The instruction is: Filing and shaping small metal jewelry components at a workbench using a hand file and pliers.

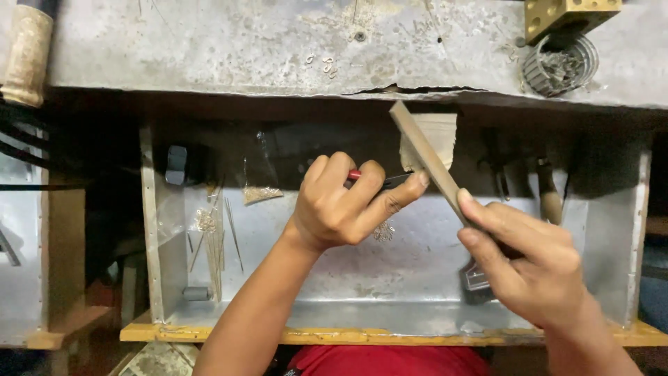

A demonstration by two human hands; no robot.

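My right hand [536, 268] grips a flat file [428, 160], slanting up at centre frame. My left hand [344, 202] is closed on red-handled pliers [379, 179] beside it. The file looks stiff and rough; I hold it low, above the metal tray [390, 278].

File [428, 163]: lower end hidden inside right hand [532, 268]; red-handled tool [379, 179] mostly covered by left hand [341, 205], tip indistinct against wooden peg [431, 139]; brass block [567, 14] cut by top edge.
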